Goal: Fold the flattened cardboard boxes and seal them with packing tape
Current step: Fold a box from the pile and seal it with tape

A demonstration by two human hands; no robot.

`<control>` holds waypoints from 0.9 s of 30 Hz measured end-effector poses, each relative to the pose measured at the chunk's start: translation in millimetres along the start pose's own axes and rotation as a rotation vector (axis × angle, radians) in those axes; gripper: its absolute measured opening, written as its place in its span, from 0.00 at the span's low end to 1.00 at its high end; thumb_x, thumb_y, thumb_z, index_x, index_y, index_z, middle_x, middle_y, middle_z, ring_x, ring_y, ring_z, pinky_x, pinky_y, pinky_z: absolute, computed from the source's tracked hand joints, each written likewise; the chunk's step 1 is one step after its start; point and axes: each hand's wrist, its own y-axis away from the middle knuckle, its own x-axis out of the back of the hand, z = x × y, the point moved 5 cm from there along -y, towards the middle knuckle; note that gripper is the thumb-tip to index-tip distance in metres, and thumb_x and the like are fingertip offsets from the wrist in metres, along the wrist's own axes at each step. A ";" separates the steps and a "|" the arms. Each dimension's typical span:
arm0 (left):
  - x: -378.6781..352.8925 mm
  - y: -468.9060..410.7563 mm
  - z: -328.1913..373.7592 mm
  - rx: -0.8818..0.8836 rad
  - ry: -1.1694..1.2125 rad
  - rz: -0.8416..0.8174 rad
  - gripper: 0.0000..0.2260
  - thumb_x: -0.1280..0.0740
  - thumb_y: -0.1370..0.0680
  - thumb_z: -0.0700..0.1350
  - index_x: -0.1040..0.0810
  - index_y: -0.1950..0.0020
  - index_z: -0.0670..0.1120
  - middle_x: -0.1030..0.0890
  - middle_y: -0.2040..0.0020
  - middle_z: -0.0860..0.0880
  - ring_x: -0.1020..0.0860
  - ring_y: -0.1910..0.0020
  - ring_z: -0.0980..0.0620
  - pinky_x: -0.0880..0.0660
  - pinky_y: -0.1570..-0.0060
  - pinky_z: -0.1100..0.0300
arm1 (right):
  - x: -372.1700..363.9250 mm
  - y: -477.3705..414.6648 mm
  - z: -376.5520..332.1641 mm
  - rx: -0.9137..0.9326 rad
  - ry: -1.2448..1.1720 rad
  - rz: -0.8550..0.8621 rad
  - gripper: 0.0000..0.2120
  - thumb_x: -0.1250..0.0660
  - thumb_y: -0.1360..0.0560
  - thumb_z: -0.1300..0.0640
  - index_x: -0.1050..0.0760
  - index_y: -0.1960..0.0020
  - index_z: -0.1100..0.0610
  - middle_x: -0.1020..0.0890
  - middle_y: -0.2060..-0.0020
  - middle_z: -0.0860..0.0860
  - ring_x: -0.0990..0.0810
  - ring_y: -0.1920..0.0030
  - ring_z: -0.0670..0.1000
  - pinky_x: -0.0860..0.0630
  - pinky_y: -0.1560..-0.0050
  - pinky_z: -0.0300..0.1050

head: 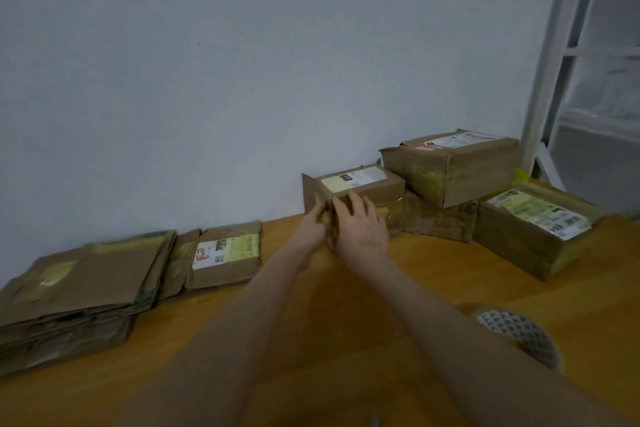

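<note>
Labels (353, 178) illegible; left hand (311, 227) grips box (375, 190), right hand (363, 230) presses.

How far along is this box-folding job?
Looks done: the top box, the box under it and the labelled box at right stand built by the wall. In hand: the left hand grips and the right hand presses the near end of the small box. Left to do: the stack of flattened boxes and the single flat box beside it.
</note>
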 end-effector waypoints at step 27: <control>206.6 46.5 -112.1 -0.009 -0.923 0.358 0.19 0.47 0.17 0.50 0.35 0.27 0.46 0.32 0.28 0.46 0.29 0.34 0.48 0.28 0.39 0.52 | -135.2 -35.4 -137.9 -0.374 -0.804 -0.290 0.21 0.30 0.26 0.56 0.33 0.37 0.60 0.25 0.45 0.56 0.25 0.50 0.54 0.23 0.51 0.49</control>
